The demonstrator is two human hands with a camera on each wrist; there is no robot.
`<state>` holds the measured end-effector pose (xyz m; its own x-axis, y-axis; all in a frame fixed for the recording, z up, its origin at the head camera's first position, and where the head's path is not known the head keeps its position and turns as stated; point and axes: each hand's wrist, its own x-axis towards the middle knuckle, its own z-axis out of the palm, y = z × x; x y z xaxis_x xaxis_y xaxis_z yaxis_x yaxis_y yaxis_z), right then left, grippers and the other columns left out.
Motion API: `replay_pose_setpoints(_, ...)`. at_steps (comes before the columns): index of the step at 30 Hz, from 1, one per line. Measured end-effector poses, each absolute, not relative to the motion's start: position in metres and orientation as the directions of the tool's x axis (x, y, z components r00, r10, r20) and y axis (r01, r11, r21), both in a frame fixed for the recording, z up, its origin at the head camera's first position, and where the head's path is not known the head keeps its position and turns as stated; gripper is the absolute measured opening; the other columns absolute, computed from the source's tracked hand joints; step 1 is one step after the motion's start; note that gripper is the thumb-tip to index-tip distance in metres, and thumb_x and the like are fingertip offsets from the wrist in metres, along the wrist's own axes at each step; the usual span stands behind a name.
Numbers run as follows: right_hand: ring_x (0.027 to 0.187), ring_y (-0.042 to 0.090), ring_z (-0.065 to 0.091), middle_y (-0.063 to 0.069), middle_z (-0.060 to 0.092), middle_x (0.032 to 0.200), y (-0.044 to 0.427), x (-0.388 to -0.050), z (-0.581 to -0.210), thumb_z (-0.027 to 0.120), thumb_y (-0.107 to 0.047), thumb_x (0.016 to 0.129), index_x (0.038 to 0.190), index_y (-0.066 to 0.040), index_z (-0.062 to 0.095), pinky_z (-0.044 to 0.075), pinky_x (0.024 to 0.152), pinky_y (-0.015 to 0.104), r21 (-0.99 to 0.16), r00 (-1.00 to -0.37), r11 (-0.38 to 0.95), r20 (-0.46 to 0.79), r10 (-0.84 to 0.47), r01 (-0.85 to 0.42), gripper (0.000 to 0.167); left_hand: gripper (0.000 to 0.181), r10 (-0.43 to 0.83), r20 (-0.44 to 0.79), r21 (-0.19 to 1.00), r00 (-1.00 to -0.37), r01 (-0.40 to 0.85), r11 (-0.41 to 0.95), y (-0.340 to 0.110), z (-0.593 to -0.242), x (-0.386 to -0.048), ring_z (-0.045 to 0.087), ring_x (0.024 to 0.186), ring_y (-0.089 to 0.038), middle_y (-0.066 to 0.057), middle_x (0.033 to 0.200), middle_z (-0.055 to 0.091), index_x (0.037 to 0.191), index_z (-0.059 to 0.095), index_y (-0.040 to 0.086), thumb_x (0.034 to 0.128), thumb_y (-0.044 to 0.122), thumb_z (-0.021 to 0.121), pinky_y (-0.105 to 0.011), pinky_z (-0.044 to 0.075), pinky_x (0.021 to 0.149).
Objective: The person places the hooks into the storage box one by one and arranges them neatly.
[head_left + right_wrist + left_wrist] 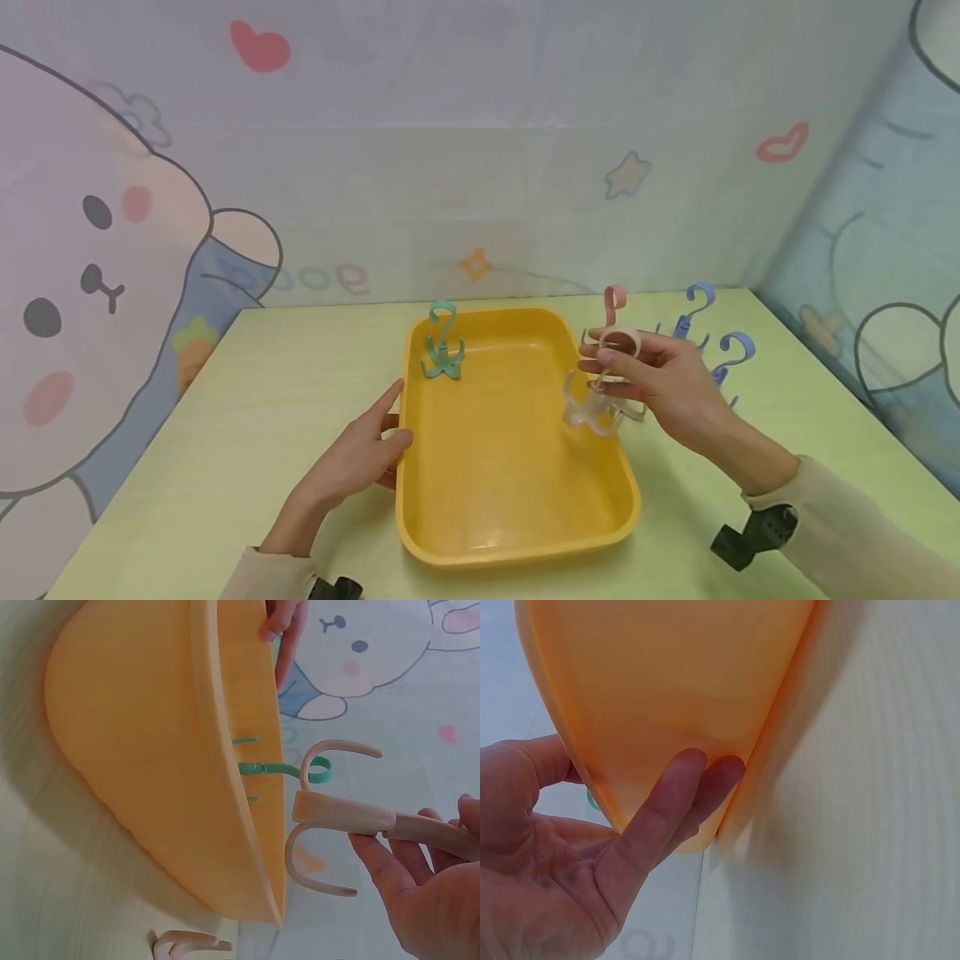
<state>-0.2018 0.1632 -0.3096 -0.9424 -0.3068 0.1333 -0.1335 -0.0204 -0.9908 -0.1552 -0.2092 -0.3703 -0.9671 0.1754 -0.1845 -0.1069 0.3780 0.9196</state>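
My right hand (667, 383) pinches the stem of a pale beige claw hook (592, 408), holding it over the right side of a yellow tray (517, 500). In the right wrist view this claw hook (341, 811) shows curved prongs pointing away from its base. My left hand (360, 458) holds the tray's left side, thumb over the rim. Its other fingers lie against the outer wall, as the left wrist view shows. Inside the tray's far left corner stands a green claw hook (444, 358).
Right of the tray, two blue claw hooks (681, 327) stand on the pale table (187, 467). A pink hook (611, 304) rises behind my right hand, partly hidden. Another beige hook (187, 941) appears low in the right wrist view. A printed cloth backdrop (420, 183) borders the table.
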Motion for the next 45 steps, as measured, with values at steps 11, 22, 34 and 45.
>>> replay_pose_setpoints(11,0.108,0.016,0.078,-0.005,0.079,0.117,0.15,-0.213,-0.317,0.07,-0.017,0.102,0.118,-0.006,0.077,0.064,0.09,0.037,-0.994,-0.944,-0.027,0.111,-0.31,-0.108,0.021,0.082,0.184,-0.18,0.917,-0.966,-0.097,0.387,-0.209,-0.371,-0.153,0.074,0.075,-0.025,-0.031,0.153,0.051,0.172,0.008,0.017,0.1019,0.014,0.05,-0.042,0.067,0.067)
replay_pose_setpoints(22,0.109,0.017,0.078,-0.005,0.076,0.123,0.139,-0.222,-0.32,0.069,-0.014,0.102,0.092,-0.001,0.074,0.064,0.092,0.038,-0.998,-0.946,-0.032,0.062,-0.319,-0.054,0.018,0.084,0.172,-0.181,0.923,-0.968,-0.106,0.371,-0.21,-0.371,-0.153,0.072,0.074,-0.025,-0.028,0.152,0.053,0.172,0.006,0.019,0.1011,0.012,0.05,-0.042,0.066,0.067)
replay_pose_setpoints(34,0.11,0.016,0.077,-0.002,0.079,0.12,0.132,-0.231,-0.319,0.069,-0.014,0.102,0.097,0.001,0.074,0.064,0.092,0.034,-0.997,-0.938,0.021,0.064,-0.341,-0.076,0.016,0.083,0.185,-0.177,0.924,-0.967,-0.099,0.368,-0.21,-0.37,-0.155,0.072,0.073,-0.025,-0.028,0.152,0.052,0.172,0.007,0.018,0.101,0.012,0.05,-0.042,0.067,0.066)
replay_pose_setpoints(45,0.113,0.017,0.077,0.008,0.078,0.126,0.12,-0.237,-0.314,0.067,-0.014,0.104,0.121,0.004,0.072,0.064,0.094,0.036,-0.995,-0.934,0.042,0.066,-0.351,-0.086,0.025,0.083,0.186,-0.175,0.925,-0.967,-0.097,0.368,-0.21,-0.369,-0.155,0.074,0.074,-0.026,-0.029,0.152,0.052,0.172,0.006,0.016,0.1007,0.012,0.05,-0.042,0.067,0.066)
